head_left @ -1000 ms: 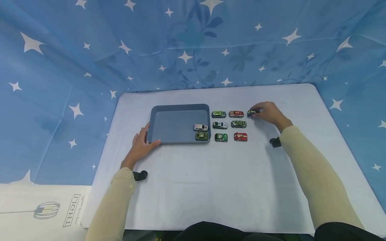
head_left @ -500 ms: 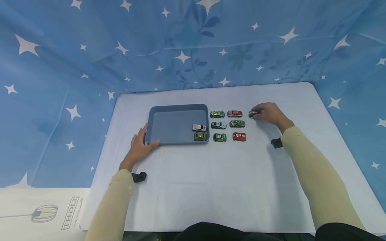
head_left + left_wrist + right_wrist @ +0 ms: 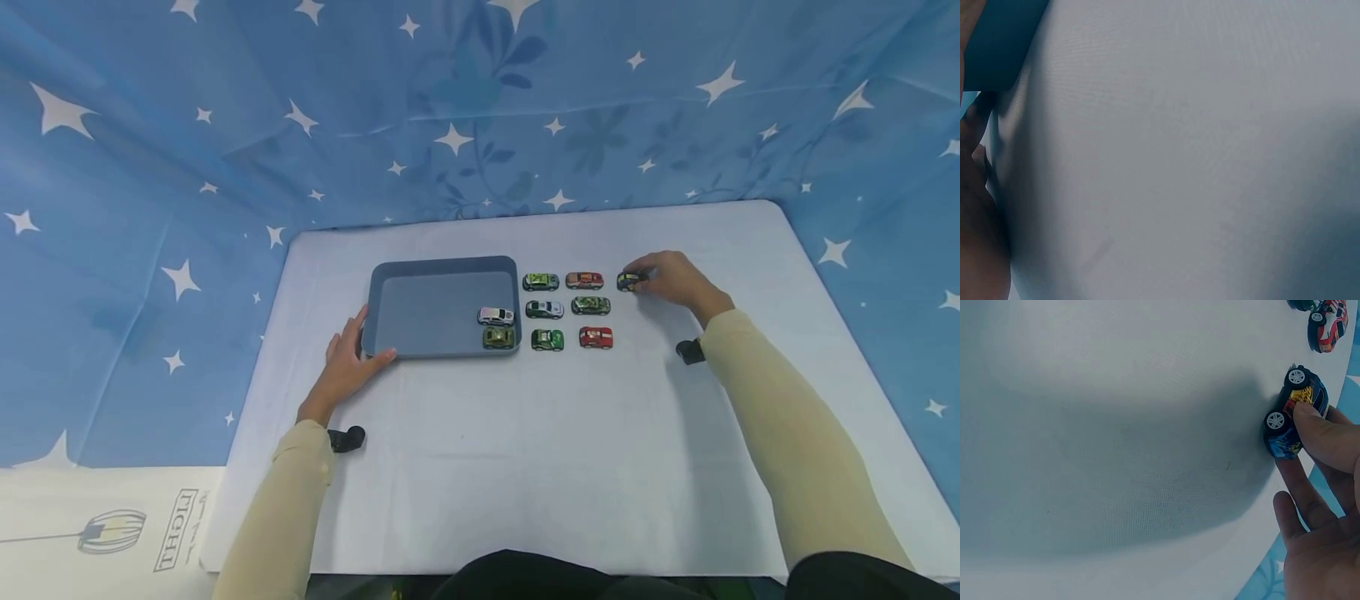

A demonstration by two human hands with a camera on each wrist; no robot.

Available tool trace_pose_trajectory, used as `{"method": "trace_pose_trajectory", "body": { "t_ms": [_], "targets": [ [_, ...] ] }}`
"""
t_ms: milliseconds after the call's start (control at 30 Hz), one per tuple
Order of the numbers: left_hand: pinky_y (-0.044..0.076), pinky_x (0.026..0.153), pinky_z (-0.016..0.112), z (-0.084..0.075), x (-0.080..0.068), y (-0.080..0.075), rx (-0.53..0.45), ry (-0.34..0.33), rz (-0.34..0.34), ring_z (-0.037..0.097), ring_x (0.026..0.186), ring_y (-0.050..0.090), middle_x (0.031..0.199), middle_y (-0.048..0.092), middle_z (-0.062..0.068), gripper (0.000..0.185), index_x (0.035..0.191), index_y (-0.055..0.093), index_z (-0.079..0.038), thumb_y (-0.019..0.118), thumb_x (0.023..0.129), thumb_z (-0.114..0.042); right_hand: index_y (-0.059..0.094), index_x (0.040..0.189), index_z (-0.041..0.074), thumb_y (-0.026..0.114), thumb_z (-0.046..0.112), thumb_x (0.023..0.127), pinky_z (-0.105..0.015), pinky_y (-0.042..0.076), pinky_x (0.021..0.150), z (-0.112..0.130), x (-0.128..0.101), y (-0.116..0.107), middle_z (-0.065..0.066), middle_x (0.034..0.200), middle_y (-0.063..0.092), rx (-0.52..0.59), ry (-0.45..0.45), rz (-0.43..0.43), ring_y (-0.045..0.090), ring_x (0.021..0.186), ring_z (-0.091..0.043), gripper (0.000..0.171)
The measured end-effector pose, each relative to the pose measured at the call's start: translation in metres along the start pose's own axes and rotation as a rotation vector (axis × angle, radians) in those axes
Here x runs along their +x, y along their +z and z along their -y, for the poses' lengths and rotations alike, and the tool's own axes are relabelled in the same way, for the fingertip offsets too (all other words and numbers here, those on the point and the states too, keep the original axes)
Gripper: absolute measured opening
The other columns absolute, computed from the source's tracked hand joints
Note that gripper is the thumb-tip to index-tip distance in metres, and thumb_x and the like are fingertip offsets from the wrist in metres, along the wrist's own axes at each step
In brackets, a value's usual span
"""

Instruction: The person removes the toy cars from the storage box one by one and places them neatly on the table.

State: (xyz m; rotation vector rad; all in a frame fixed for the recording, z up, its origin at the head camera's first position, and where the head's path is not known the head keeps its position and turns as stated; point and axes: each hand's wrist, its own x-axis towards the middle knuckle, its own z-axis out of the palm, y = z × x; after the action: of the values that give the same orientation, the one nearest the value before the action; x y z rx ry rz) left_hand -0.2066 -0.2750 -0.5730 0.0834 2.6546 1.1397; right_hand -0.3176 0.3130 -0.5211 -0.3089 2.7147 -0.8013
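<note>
In the head view, my left hand (image 3: 345,367) rests at the near-left corner of a grey-blue rectangular tray (image 3: 420,350). Its thumb lies along the front rim and its straight fingers lie along the left side. At the far right, my right hand (image 3: 675,279) pinches a dark blue toy car (image 3: 626,282) between thumb and fingers. The right wrist view shows yellow and red markings on this car (image 3: 1302,394) and the thumb pressed on its side. A white toy car (image 3: 496,317) and an olive-green toy car (image 3: 498,337) sit in the tray's near-right corner.
Several toy cars stand in rows right of the tray, among them a red car (image 3: 596,337), a green car (image 3: 547,339), a camouflage car (image 3: 591,306) and an orange-red car (image 3: 585,281). A white cloth (image 3: 480,467) covers the table. A blue starred curtain (image 3: 337,167) hangs behind.
The right hand, still pinching the dark blue car, has shifted slightly right, away from the orange-red car. The left hand stays at the tray corner, and the head view has shifted a little.
</note>
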Motion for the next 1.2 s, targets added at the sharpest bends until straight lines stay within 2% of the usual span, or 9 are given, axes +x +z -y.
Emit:
{"method": "trace_pose_trajectory", "body": {
  "t_ms": [300,500,600,767,867,1067,1200],
  "targets": [
    [-0.005,0.127,0.066,-0.001,0.000,-0.001,-0.011,-0.026,-0.002,0.037,0.163,-0.012,0.180,0.003,0.012,0.107,0.175,0.001,-0.031,0.070,0.098,-0.061,0.065,0.138,-0.010,0.069,-0.003,0.100,-0.067,0.031,0.120,0.004,0.001,-0.001,-0.035,0.143,0.059,-0.015,0.027,0.015,0.046,0.141,-0.054,0.039],
    [-0.006,0.127,0.063,0.001,0.001,0.001,-0.006,-0.023,0.001,0.035,0.163,-0.010,0.180,0.003,0.010,0.106,0.174,0.000,-0.032,0.070,0.099,-0.059,0.053,0.155,-0.003,0.070,0.009,0.103,-0.070,0.030,0.119,0.004,-0.002,-0.005,-0.036,0.155,0.047,0.041,0.093,0.036,0.039,0.146,-0.055,0.056],
    [-0.006,0.127,0.065,0.001,0.001,0.001,-0.004,-0.030,0.005,0.036,0.163,-0.012,0.180,0.001,0.010,0.107,0.174,0.000,-0.033,0.070,0.099,-0.060,0.041,0.165,0.004,0.069,0.023,0.105,-0.073,0.024,0.121,0.004,-0.004,-0.008,-0.035,0.166,0.032,0.080,0.131,0.021,0.027,0.153,-0.055,0.068],
    [-0.006,0.127,0.064,-0.001,0.001,0.000,-0.006,-0.026,-0.001,0.036,0.163,-0.011,0.180,0.003,0.011,0.107,0.174,0.001,-0.032,0.070,0.099,-0.060,0.020,0.173,0.010,0.064,0.042,0.107,-0.075,0.003,0.123,0.005,-0.003,-0.011,-0.025,0.176,0.002,0.072,0.126,-0.063,-0.003,0.161,-0.050,0.086],
    [-0.008,0.128,0.061,-0.002,0.002,0.000,-0.007,-0.010,-0.001,0.034,0.164,-0.009,0.180,0.003,0.012,0.107,0.175,0.001,-0.030,0.070,0.099,-0.058,0.013,0.174,0.012,0.063,0.048,0.106,-0.076,-0.004,0.122,0.008,-0.002,-0.011,-0.023,0.177,-0.004,0.057,0.115,-0.136,-0.010,0.161,-0.048,0.092],
    [-0.010,0.128,0.059,0.001,0.001,0.000,0.005,0.005,0.004,0.035,0.164,-0.007,0.179,0.004,0.014,0.108,0.175,0.000,-0.028,0.071,0.099,-0.057,0.011,0.174,0.014,0.065,0.048,0.105,-0.075,-0.005,0.122,0.025,0.003,-0.008,-0.019,0.178,-0.006,0.093,0.107,-0.169,-0.008,0.162,-0.046,0.094],
    [-0.010,0.128,0.058,0.002,0.002,-0.001,0.006,0.011,0.001,0.034,0.164,-0.006,0.179,0.004,0.013,0.107,0.175,0.000,-0.029,0.070,0.099,-0.057,0.016,0.174,0.015,0.066,0.045,0.105,-0.075,0.000,0.123,0.038,0.007,-0.004,-0.016,0.179,-0.003,0.107,0.079,-0.180,-0.002,0.162,-0.046,0.091]
  ]
}}
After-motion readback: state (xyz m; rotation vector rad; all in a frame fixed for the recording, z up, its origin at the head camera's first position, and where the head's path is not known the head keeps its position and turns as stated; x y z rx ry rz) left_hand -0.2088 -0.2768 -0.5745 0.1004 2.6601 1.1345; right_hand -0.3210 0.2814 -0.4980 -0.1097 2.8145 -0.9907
